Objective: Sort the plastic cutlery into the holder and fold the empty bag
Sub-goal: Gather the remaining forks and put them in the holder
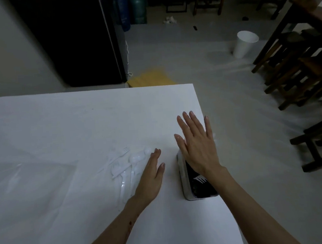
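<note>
White tabletop (79, 118). Plastic cutlery (124, 164), white forks, spoons and knives, lies in a loose heap toward the right half, near the front. Holder (188, 185), dark inside with a pale rim, sits close to the right edge; white fork tines show inside it. Clear bag (32, 182) lies flat toward the left edge, hard to make out against the surface. Left hand (151, 177): fingers straight, holding nothing, just right of the heap, between it and the holder. Right hand (195, 146): fingers spread, holding nothing, over the holder's far end, hiding that part. Beyond the table: white cup (244, 44) on the floor, dark wooden stools (296, 68) at right.
</note>
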`<move>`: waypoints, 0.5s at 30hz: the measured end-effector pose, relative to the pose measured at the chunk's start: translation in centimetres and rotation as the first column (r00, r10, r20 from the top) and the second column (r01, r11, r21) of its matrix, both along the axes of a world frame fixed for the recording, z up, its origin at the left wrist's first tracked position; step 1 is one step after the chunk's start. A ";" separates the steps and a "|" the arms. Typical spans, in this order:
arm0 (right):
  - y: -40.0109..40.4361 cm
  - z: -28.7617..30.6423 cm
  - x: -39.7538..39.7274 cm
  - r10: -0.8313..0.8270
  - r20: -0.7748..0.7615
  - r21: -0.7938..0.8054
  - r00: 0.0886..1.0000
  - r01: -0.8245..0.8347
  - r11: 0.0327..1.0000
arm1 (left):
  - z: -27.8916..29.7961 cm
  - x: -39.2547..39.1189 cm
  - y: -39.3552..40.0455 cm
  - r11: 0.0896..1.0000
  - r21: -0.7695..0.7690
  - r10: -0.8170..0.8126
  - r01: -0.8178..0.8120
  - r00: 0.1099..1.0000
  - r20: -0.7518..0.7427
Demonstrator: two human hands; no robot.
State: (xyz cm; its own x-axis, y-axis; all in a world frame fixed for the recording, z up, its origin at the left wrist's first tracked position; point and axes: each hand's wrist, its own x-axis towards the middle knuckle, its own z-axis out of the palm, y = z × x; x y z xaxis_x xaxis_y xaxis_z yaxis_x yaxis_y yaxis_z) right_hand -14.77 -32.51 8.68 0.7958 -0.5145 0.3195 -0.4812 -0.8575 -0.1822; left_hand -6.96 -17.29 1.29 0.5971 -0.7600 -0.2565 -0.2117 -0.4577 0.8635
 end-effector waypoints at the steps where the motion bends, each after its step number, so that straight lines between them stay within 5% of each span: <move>1: 1.1 0.3 0.6 0.029 0.086 0.022 0.996 -0.031 0.999 | -0.6 0.5 1.1 0.999 0.004 0.032 -0.032 0.999 0.033; 4: 5.4 -0.5 1.8 0.138 0.224 0.186 0.965 -0.181 0.966 | -2.0 2.2 4.7 0.995 0.017 0.096 -0.098 0.990 0.100; 10: 13.6 -8.2 3.2 0.279 -0.073 0.350 0.958 -0.237 0.906 | -3.0 7.1 10.7 0.956 0.185 0.170 -0.229 0.943 0.288; 15: 16.7 -11.4 5.1 0.201 -0.220 0.271 0.954 -0.138 0.953 | -3.1 11.6 12.0 0.927 0.264 0.160 -0.266 0.918 0.364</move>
